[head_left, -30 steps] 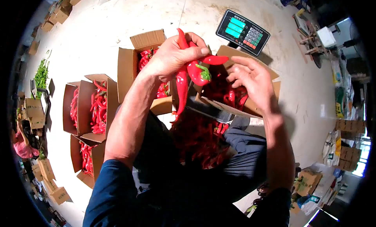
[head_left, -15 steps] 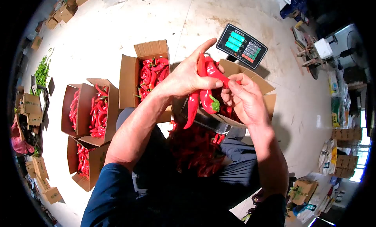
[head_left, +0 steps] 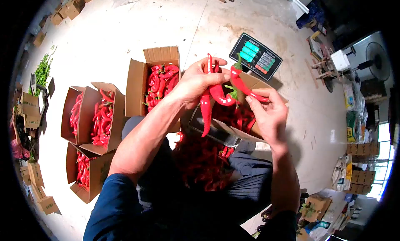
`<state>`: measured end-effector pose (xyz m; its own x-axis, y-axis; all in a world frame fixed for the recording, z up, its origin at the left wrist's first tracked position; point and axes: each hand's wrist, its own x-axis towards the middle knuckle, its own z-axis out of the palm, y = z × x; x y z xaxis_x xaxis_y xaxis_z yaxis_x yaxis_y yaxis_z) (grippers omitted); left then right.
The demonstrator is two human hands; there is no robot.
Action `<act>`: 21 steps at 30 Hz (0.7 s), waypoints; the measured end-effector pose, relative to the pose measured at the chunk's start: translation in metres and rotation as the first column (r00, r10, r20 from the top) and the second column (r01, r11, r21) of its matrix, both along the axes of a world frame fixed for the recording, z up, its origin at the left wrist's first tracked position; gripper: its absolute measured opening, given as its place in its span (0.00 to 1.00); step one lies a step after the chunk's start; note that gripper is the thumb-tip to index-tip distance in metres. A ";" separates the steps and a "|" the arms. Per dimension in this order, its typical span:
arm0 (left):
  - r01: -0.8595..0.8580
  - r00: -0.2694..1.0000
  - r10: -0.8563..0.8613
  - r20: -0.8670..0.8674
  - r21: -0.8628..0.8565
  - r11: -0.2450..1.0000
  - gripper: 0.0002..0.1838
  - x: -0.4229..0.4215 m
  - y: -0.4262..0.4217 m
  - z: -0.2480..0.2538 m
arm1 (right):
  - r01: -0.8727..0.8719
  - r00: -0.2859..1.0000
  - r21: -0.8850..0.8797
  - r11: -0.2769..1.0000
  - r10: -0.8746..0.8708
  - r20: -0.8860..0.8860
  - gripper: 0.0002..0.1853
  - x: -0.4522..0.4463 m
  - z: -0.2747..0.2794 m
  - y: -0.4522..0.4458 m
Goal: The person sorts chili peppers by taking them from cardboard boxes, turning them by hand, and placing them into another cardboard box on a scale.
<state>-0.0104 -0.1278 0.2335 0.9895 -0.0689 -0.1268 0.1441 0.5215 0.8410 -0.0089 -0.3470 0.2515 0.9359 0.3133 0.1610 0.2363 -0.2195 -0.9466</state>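
My left hand (head_left: 197, 82) is closed around several long red chili peppers (head_left: 206, 112), whose tips and one green stem stick out between and below the fingers. A single red chili pepper (head_left: 239, 80) is pinched near its tip by my right hand (head_left: 268, 112), its green stem pointing up. Both hands are above an open cardboard box (head_left: 266, 87) holding red peppers (head_left: 235, 116). Behind that box stands a scale display (head_left: 256, 56) with lit green screens and a keypad. A dark heap of red peppers (head_left: 204, 162) lies between my legs.
To the left, an open carton (head_left: 135, 85) holds red peppers, with further pepper-filled cartons (head_left: 118, 116) beyond it. Green peppers (head_left: 42, 72) are piled at the far left. A fan (head_left: 377, 58) stands at the right, near stacked boxes (head_left: 362, 178).
My right hand has drawn one pepper away from the bunch, moving slightly right and down. The left hand has shifted a little left and keeps the others.
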 end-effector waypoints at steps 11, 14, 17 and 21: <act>-0.021 0.990 0.013 0.139 0.056 0.998 0.24 0.000 -0.009 -0.009 | 0.009 1.000 0.090 0.996 -0.006 -0.027 0.12 0.000 -0.003 0.004; -0.097 0.977 0.061 0.205 0.167 0.981 0.23 0.003 -0.011 -0.013 | 0.045 0.995 -0.009 0.999 -0.046 -0.085 0.17 -0.001 0.004 0.002; -0.137 0.971 0.092 0.221 0.199 0.970 0.23 0.002 -0.014 -0.010 | 0.054 0.996 -0.008 0.999 -0.054 -0.073 0.19 -0.001 0.002 0.002; -0.127 0.966 0.082 0.246 0.176 0.976 0.23 0.000 -0.015 -0.008 | 0.079 0.922 0.285 0.955 0.038 -0.384 0.19 -0.003 0.009 0.006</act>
